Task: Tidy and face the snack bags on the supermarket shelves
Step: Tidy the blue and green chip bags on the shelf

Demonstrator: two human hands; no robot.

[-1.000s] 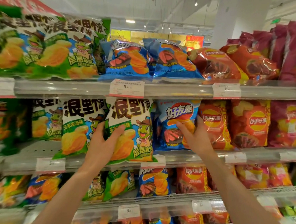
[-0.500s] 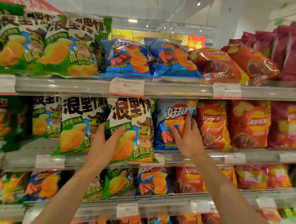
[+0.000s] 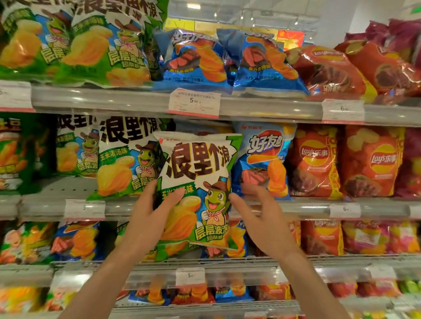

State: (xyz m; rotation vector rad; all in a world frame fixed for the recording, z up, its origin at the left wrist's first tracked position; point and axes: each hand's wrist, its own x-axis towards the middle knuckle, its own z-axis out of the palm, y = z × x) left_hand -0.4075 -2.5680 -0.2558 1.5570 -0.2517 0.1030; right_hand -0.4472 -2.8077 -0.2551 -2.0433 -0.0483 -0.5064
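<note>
A green and white snack bag (image 3: 198,183) with a frog cartoon hangs upright in front of the second shelf (image 3: 300,206), off the shelf board. My left hand (image 3: 149,217) grips its lower left edge, thumb across the front. My right hand (image 3: 262,221) is beside the bag's right edge, fingers spread, fingertips touching or almost touching it. Behind it stand a blue snack bag (image 3: 266,160) on the right and a matching green bag (image 3: 128,159) on the left.
Red Lay's bags (image 3: 312,163) fill the second shelf to the right. The top shelf (image 3: 269,108) holds green, blue and red bags leaning forward. Price tags (image 3: 194,103) hang on the shelf rails. Lower shelves (image 3: 222,263) carry more bags below my arms.
My left hand has pulled the green frog bag forward and down off the shelf. My right hand has left the blue bag and come down beside the green one.
</note>
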